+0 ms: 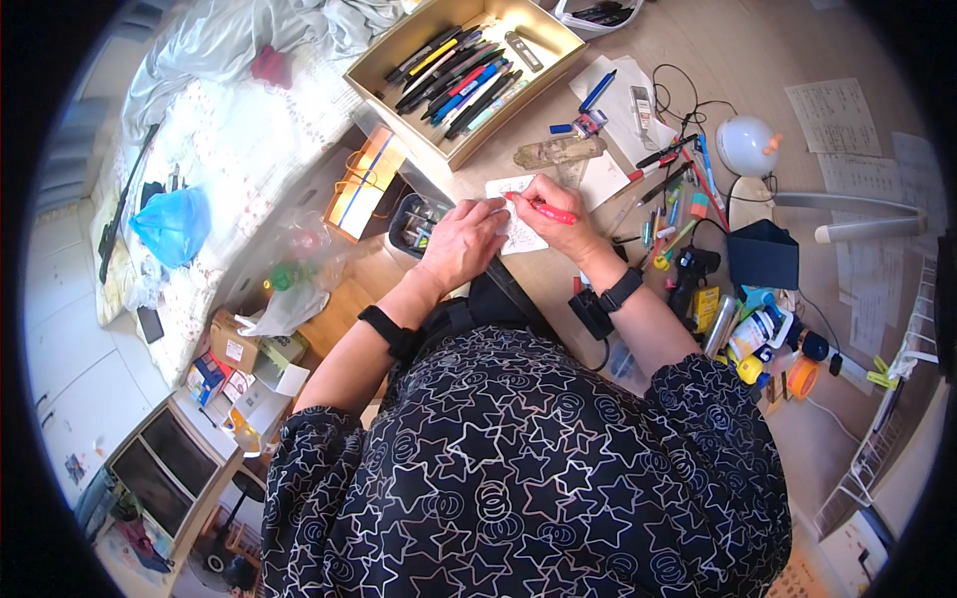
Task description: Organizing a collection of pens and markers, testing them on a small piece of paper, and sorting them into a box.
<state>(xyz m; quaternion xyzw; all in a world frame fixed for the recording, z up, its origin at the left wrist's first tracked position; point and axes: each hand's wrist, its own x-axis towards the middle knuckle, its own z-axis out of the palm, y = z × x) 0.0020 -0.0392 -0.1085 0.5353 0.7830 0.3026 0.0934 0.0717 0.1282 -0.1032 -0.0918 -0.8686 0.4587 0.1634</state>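
My right hand (560, 231) grips a red pen (555, 213), its tip down on a small sheet of white paper (522, 239) that bears handwriting. The left edge of the sheet lies under the fingertips of my left hand (462, 241), which rests with fingers stretched out and holds nothing. Just beyond the sheet is a worn brownish pouch-like thing (560, 151) whose kind I cannot make out. A dark bin (407, 221) with small items stands beside my left hand.
A gold box (446, 149) full of pens stands at the far edge. Loose pens, cables and a white balloon-shaped lamp (746, 146) crowd the right side, with a dark blue box (764, 255) and bottles nearer. A bed (289, 130) with a blue plastic bag (171, 224) lies left.
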